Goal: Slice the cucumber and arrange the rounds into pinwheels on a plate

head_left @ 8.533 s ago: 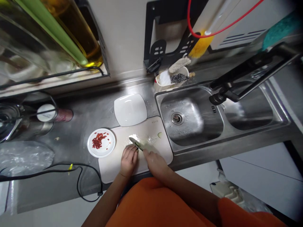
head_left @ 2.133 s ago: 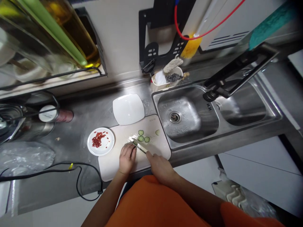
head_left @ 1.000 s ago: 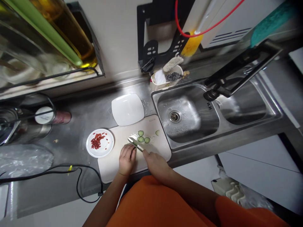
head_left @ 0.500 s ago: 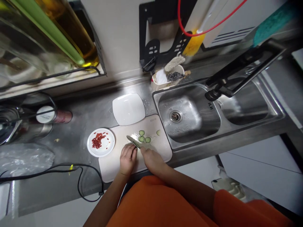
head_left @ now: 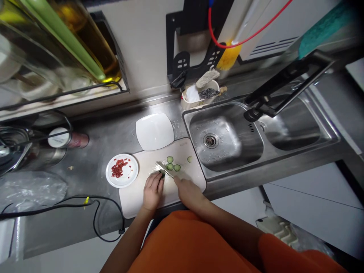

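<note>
On the pale cutting board [head_left: 133,203], my left hand [head_left: 152,189] is closed over a piece of cucumber [head_left: 162,173], mostly hidden by the fingers. My right hand [head_left: 190,193] grips a knife [head_left: 165,169] by its handle; the blade points up and left, just past the cucumber's end. Several thin green cucumber slices [head_left: 177,167] lie beyond the blade, and a single one sits apart near the board's right edge. Left of the board's far corner, a round white plate [head_left: 131,181] carries small red pieces.
A white square dish [head_left: 155,131] stands behind the board. To the right is a steel double sink [head_left: 227,129] under a black faucet [head_left: 287,87]. A black cable [head_left: 98,212] and a plastic bag [head_left: 31,189] lie at left. A caddy [head_left: 199,101] holds scrubbers.
My right hand has shifted the knife slightly right, away from my left fingers, so more of the cucumber's end shows. The slices stay where they were; the view has moved a little.
</note>
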The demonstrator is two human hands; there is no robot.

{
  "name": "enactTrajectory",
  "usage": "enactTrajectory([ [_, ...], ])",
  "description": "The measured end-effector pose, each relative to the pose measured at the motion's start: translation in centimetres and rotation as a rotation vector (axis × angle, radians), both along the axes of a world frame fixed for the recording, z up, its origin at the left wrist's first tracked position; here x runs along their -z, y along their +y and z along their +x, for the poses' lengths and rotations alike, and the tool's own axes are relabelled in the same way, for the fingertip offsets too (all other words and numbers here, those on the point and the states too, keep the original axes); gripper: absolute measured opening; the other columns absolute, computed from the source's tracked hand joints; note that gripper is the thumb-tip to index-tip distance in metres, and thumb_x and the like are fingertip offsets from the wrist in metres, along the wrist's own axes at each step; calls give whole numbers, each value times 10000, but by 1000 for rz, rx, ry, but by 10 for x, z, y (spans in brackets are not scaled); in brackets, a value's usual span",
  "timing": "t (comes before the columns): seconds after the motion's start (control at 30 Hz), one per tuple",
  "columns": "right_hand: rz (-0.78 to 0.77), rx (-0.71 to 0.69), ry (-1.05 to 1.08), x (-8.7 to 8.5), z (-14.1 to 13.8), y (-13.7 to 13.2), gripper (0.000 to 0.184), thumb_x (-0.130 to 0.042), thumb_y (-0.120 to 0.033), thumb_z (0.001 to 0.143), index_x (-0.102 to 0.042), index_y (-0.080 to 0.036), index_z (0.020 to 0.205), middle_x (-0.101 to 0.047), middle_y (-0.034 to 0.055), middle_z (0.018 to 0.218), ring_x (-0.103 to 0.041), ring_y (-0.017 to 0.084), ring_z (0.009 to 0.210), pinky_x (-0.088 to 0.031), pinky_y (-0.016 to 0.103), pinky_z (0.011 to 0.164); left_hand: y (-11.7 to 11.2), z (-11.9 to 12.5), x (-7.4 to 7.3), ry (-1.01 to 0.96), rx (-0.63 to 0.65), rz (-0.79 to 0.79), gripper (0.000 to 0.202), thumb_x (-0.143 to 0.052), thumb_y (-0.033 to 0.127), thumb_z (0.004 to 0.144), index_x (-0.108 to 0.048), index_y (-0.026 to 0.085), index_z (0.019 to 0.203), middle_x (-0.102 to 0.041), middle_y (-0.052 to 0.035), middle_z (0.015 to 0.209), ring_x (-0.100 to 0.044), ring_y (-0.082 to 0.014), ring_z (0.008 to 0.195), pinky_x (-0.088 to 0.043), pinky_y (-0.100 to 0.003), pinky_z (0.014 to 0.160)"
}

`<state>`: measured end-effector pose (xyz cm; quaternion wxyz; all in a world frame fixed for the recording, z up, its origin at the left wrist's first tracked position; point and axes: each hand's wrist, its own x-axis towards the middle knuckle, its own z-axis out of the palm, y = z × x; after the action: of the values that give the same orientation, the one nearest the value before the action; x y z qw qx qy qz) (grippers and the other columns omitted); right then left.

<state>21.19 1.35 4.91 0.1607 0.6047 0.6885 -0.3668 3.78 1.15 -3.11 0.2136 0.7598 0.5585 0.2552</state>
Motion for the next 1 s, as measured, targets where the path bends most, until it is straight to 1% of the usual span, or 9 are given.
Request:
enactTrajectory([
  [0.07, -13, -26, -27, -7, 1, -4, 425, -279, -78, 883, -439, -150, 1270, -643, 134, 913, -622, 235, 884, -441, 273, 651, 0, 0, 0, 4, -1, -2, 249, -504, 247, 875, -608, 172, 1088, -644, -87, 1082, -568, -194, 1042, -464, -379, 947],
  [0.17, -36, -43, -45, -15, 3, -9, 413, -281, -75, 885, -442, -169, 1254, -643, 122, 904, -634, 231, 854, -446, 269, 636, 1, 0, 1, 4, -5, 2, 232, -512, 254, 871, -611, 164, 1061, -651, -88, 1043, -574, -194, 1018, -470, -373, 931],
  [0.27, -57, -39, -50, -20, 3, -11, 414, -289, -65, 876, -434, -179, 1247, -643, 110, 911, -641, 226, 844, -452, 266, 632, 1, 0, 1, 7, -14, 12, 217, -508, 260, 872, -614, 161, 1035, -653, -92, 1013, -578, -199, 1007, -473, -378, 916],
  [0.37, -76, -47, -58, -24, 4, -12, 398, -288, -77, 885, -429, -167, 1245, -640, 116, 924, -639, 231, 868, -460, 269, 651, 0, 0, 1, 12, -13, 16, 214, -502, 268, 874, -612, 168, 1027, -653, -93, 1011, -581, -204, 1003, -472, -389, 909],
  [0.7, -75, -34, -49, -24, 4, -12, 387, -297, -82, 895, -420, -177, 1250, -642, 113, 926, -641, 206, 872, -473, 253, 677, 1, 1, 0, 18, -5, 44, 188, -516, 237, 864, -606, 163, 1011, -652, -90, 991, -576, -197, 989, -469, -377, 910],
  [1.0, -101, -39, -28, -29, 3, -3, 370, -286, -75, 899, -441, -157, 1224, -644, 126, 929, -645, 218, 869, -486, 279, 681, 1, 1, 3, 8, -1, 41, 196, -497, 245, 873, -607, 169, 1017, -655, -87, 985, -582, -198, 985, -466, -388, 911],
])
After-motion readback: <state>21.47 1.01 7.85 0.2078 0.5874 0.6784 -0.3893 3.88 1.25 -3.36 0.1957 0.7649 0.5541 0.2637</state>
